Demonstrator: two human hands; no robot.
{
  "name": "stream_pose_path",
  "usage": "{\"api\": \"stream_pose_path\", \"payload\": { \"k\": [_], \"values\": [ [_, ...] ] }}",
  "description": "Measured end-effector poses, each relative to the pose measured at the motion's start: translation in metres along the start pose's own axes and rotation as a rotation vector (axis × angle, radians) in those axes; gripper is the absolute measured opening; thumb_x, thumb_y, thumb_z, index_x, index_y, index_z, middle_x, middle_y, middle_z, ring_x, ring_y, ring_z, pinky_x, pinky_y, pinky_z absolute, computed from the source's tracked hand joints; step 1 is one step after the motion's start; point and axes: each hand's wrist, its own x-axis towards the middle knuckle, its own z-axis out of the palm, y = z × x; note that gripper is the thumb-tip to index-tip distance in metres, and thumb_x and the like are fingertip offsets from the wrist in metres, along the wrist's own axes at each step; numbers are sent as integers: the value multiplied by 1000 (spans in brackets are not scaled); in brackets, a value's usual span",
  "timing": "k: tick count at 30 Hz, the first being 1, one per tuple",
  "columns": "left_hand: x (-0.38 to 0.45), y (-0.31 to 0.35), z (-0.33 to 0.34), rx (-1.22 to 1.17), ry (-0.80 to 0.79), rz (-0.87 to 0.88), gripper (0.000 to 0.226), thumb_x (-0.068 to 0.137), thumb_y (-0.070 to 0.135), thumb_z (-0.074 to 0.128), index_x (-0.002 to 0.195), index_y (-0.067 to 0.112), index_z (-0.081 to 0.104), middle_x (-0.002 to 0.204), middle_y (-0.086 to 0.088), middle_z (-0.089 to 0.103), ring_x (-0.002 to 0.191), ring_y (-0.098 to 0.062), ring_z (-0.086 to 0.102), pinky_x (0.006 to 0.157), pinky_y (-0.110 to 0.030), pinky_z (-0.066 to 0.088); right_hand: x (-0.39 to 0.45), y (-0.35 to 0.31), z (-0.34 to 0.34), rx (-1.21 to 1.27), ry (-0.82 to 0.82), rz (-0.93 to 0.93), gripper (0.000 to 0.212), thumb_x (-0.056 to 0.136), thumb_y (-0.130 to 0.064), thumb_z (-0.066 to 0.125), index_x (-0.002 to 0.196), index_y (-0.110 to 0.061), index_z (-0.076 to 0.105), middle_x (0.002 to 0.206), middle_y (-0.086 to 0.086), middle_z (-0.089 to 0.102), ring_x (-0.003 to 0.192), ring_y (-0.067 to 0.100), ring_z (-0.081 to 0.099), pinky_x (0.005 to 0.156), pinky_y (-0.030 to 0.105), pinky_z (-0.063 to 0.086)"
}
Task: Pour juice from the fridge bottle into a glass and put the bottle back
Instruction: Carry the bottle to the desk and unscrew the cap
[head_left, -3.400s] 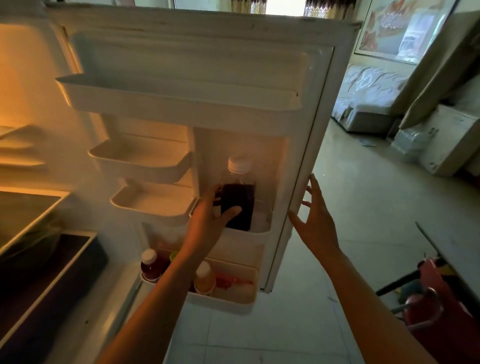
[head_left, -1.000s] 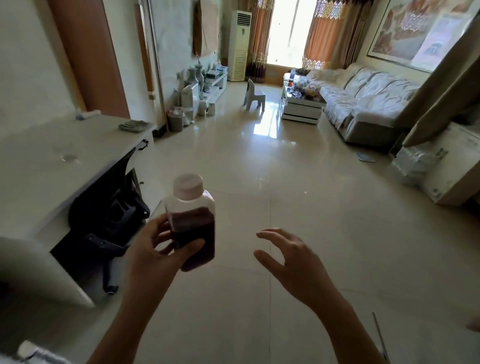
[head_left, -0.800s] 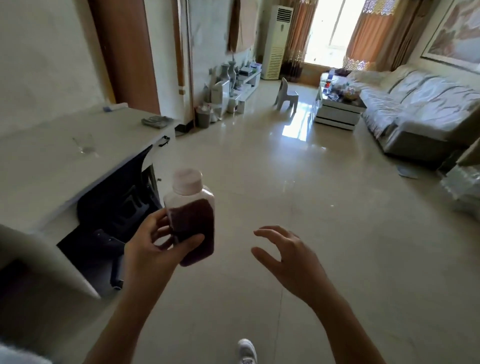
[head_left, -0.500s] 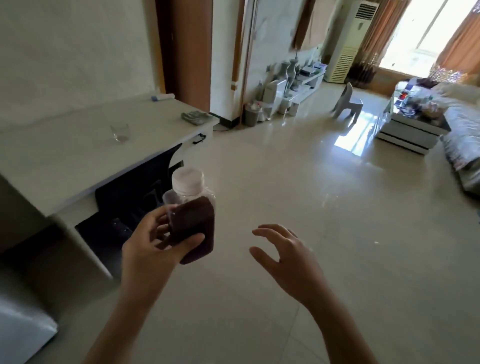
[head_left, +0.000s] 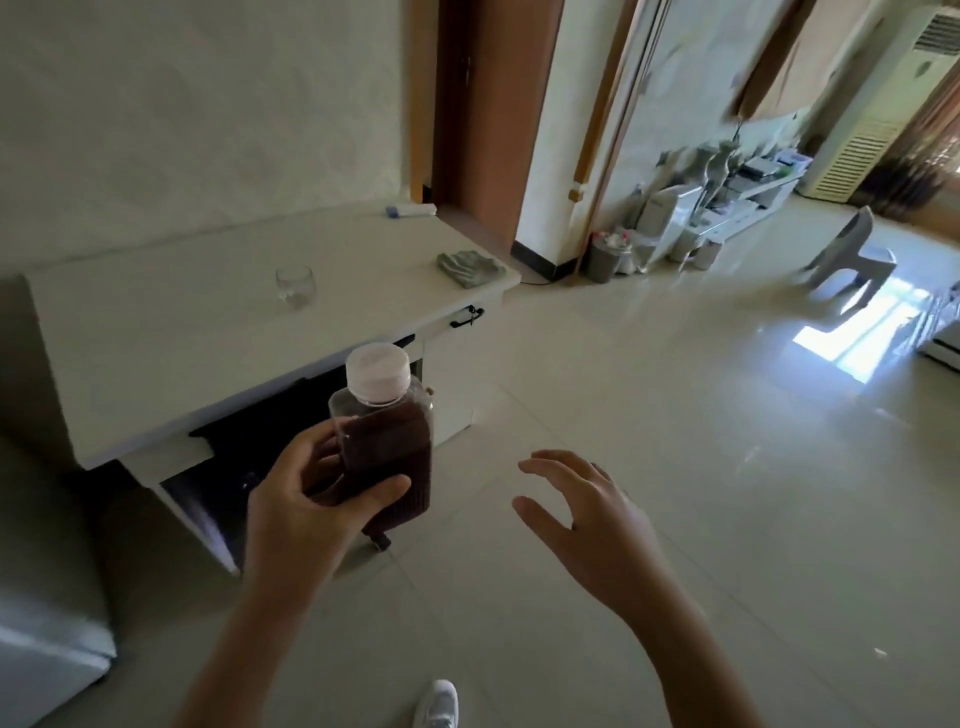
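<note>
My left hand (head_left: 306, 509) grips a clear square bottle (head_left: 387, 441) of dark juice, upright, with a white cap on. It is held in front of me, over the floor near the white desk's front edge. My right hand (head_left: 582, 514) hovers to the right of the bottle, fingers spread and curled, holding nothing. A small clear glass (head_left: 295, 285) stands upright on the white desk (head_left: 208, 332), well beyond the bottle and to its left. The fridge is out of view.
A folded grey cloth (head_left: 470, 266) lies near the desk's right corner and a small white-blue item (head_left: 410, 210) at its back edge. A dark chair is tucked under the desk. Tiled floor stretches right toward a grey plastic chair (head_left: 852, 260).
The bottle came out of the fridge door in my left hand. My view has swung left from the living room to the desk, which now looks closer. Both hands keep their pose.
</note>
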Motion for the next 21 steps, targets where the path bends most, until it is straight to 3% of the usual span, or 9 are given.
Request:
{"api": "stream_pose_path", "payload": {
  "k": [3,6,12,17,21],
  "values": [
    [47,-1,21,-9,19,-13,57,57,13,86,109,17,62,88,10,72,87,4,65,66,-6,50,56,12,-13,-4,-10,-42,38,88,-51,49,123,-35,51,130,-21,48,115,0,45,92,25,40],
    [79,0,32,-43,55,-45,58,57,14,86,109,18,63,90,5,72,88,-1,67,65,-10,52,98,17,-18,14,-10,-92,38,88,-49,50,123,-34,53,130,-20,49,116,0,44,94,25,39],
    [137,-15,59,-38,253,-116,59,54,7,86,108,14,63,88,27,69,81,7,66,61,-6,50,201,34,-9,27,-107,-240,40,88,-50,49,125,-34,50,133,-19,48,120,-2,41,97,22,34],
    [188,-30,84,50,403,-150,59,55,10,86,109,14,63,88,9,73,85,7,64,64,-5,49,301,45,7,45,-214,-420,39,89,-50,47,125,-35,49,134,-17,47,123,2,40,101,27,35],
    [227,-33,98,77,527,-170,58,56,4,85,104,24,60,84,29,69,82,13,63,63,-3,48,369,43,14,56,-269,-550,39,88,-49,45,124,-34,50,133,-16,49,120,4,43,99,30,39]
  ]
}}
